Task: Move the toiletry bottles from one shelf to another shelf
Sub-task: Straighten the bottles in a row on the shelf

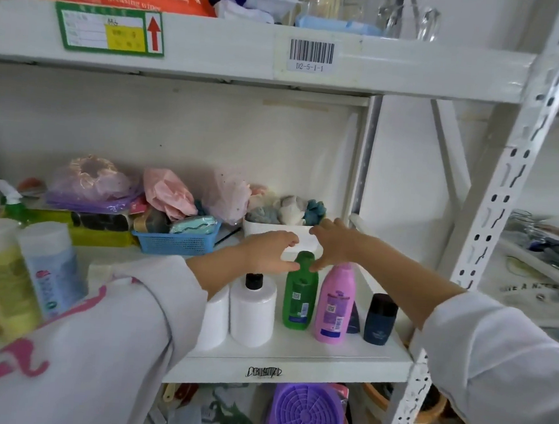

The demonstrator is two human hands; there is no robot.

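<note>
A row of toiletry bottles stands near the front edge of the middle shelf (293, 356). From left to right: a white bottle (252, 313) with a black cap, a green bottle (300, 297) with a green cap and a small label low on its front, a pink bottle (335, 306) with a purple label, and a short dark blue bottle (380, 320). Another white container (214, 320) sits partly hidden behind the left sleeve. All stand upright, close together.

Both hands reach in over the green bottle's top. The left hand (268, 252) has its fingers spread, thumb tip just touching the left side of the green cap. The right hand (337, 241) is also spread, thumb at the cap's right side, fingers stretched toward the white bin (280, 232) behind. Neither hand has closed around anything.

At far left stand a yellow bottle (2, 273) and a pale blue bottle (51, 264). A blue basket (175, 242) sits behind.
</note>
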